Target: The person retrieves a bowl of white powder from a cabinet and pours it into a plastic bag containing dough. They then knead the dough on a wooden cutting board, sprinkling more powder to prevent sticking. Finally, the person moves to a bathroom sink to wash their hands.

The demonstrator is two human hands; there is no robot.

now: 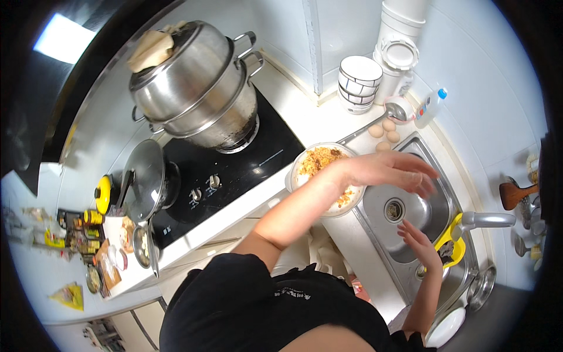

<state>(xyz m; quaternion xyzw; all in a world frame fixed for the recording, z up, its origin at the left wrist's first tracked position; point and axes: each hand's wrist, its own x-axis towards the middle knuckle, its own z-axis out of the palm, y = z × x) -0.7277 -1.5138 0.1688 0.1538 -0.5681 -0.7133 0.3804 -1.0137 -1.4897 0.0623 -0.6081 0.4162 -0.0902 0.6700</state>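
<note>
Over the upper part of the stainless steel sink basin (418, 211), my left hand (396, 174) is stretched out, slightly blurred, with fingers apart and holding nothing. My right hand (418, 246) is lower, above the basin's near side, empty with its fingers spread. A yellow plastic sink strainer basket (457, 253) with dark scraps in it is just right of my right hand, under the grey faucet (488, 219). My left forearm crosses over a white bowl (289, 181) holding an orange-brown crumbly food (317, 159). Several eggs (376, 130) lie on the counter beyond my left hand.
A large steel steamer pot (193, 83) stands on the black gas hob (228, 176), near a lidded wok (143, 180). Stacked bowls (360, 83), a ladle (396, 111) and a blue-capped bottle (431, 105) are behind the sink. A cutting board (107, 266) and jars are at far left.
</note>
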